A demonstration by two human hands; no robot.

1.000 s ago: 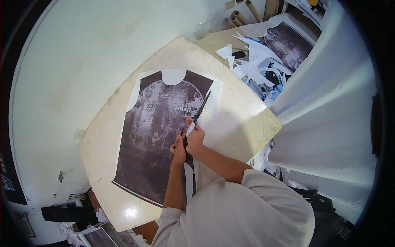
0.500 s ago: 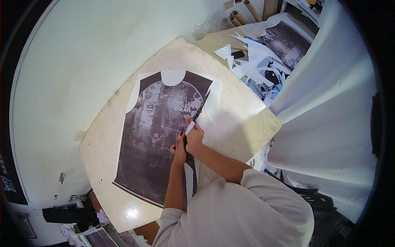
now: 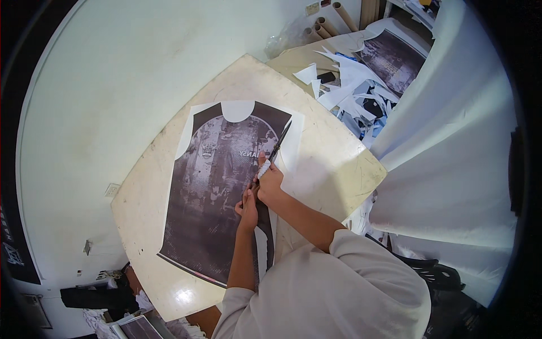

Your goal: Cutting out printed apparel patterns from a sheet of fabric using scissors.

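A large dark, mottled grey shirt-front panel [image 3: 197, 186], printed on a white-edged sheet, lies on the pale table. My right hand [image 3: 271, 182] is closed round scissors [image 3: 276, 148] with dark blades and a white-wrapped handle. Their blades lie along the panel's right armhole curve, pointing away from me. Just below and to the left, my left hand [image 3: 247, 209] has its fingers curled at the panel's cut edge, pinching it; the fingertips are partly hidden. A dark trimmed strip [image 3: 266, 217] with a white edge hangs down beside my left forearm.
Beyond the table's [image 3: 333, 164] right corner, white paper offcuts [image 3: 353, 85] are heaped near another dark printed panel [image 3: 392, 59]. Cardboard tubes [image 3: 326, 25] lean at the back. A pale curtain [image 3: 446, 152] hangs at right; a white wall [image 3: 124, 73] borders the left.
My right hand and the scissors have moved slightly forward along the armhole edge, covering more of the panel's lettering. The left hand stays close below it. The whole view has shifted a little.
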